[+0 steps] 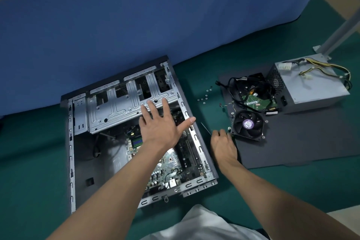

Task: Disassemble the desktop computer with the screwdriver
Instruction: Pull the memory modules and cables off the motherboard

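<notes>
Computer case (124,115) lies open; left hand (161,124) hovers spread flat above it, right hand (224,144) grips the screwdriver (206,128).

My left hand (161,128) is spread flat over the open computer case (136,134). My right hand (224,142) curls around the screwdriver (206,128), close to the black fan (248,123). Small screws (204,98) lie on the green table (272,185).

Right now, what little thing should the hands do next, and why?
Probably lift the screwdriver with the right hand, closed around its handle beside the case, and bring it to the motherboard. The fan, hard drive and power supply are already out.
</notes>
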{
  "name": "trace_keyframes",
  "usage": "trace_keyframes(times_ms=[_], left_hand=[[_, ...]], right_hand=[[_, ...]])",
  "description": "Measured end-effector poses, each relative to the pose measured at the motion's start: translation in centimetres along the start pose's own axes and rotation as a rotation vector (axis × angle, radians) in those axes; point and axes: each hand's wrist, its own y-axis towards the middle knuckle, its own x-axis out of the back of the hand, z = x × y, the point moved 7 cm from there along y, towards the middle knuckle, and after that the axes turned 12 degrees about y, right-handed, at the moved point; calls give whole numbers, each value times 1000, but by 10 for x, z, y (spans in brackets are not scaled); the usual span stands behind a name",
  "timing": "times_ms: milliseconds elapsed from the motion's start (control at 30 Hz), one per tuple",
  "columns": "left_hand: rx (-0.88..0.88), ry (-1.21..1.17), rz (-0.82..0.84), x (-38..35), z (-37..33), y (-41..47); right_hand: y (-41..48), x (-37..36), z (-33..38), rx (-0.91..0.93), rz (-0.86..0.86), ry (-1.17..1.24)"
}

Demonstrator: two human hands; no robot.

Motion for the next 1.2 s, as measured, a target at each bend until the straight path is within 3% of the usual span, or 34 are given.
trace_keyframes(times_ms=[133, 300, 400, 500, 633, 700, 767, 867, 1000, 1100, 1200], left_hand=[[-31, -48, -26, -5, 5, -3], [-126, -144, -260, -14, 32, -13], [-141, -166, -364, -27, 56, -22], [-127, -207, -376, -37, 77, -27], [-156, -230, -416, -43, 91, -33], [-189, -262, -477, -42, 97, -40], [-172, -303, -529, -50, 105, -45], [43, -465, -343, -79, 127, -35], [488, -1000, -70, -118, 160, -15], [600, -1207, 65, -136, 165, 1], [613, -1229, 127, -144, 164, 14]], right_hand=[[1, 21, 10, 24, 63, 132], [-5, 101, 35, 103, -242, 507], [-27, 142, 81, 330, -395, 580], [-45, 115, 138, 521, -144, 426], [-44, 27, 167, 404, 309, 15], [-31, 2, 172, 296, 368, 61], [-10, -7, 172, 190, 278, 174], [17, -8, 156, -51, 132, 359], [33, -13, 141, -180, 73, 408], [41, -23, 141, -228, 125, 428], [47, -29, 134, -331, 78, 483]])
